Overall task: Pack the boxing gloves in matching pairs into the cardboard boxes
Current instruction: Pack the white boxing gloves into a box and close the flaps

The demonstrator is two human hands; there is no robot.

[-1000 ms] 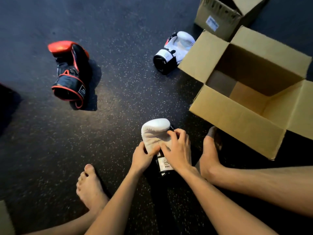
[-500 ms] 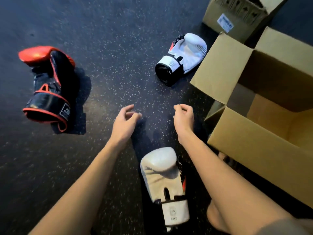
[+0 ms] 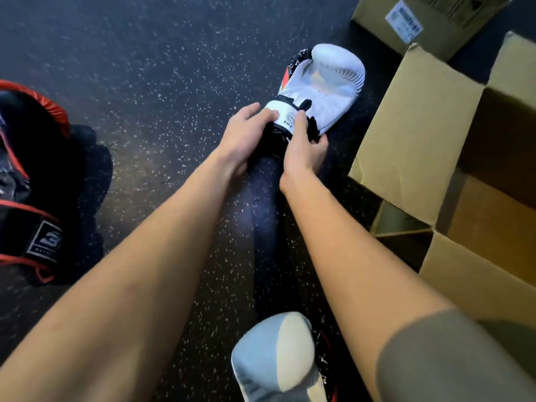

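A white boxing glove (image 3: 327, 82) lies on the dark floor ahead, its cuff toward me. My left hand (image 3: 246, 134) holds the left side of the cuff, and my right hand (image 3: 304, 143) grips its right side, fingers curled round the black opening. A second white glove (image 3: 275, 355) lies on the floor near the bottom edge, between my forearms. An open cardboard box (image 3: 420, 134) stands at the right, flaps spread. A black and red glove (image 3: 32, 184) sits at the left edge.
Another cardboard box (image 3: 377, 15) with a white label stands at the top right, behind the open one. The floor is dark speckled rubber, with bare floor between the gloves.
Both hands have reached forward from above the near white glove and taken hold of the far white glove's cuff. The view has moved forward, so the near glove now sits at the bottom edge.
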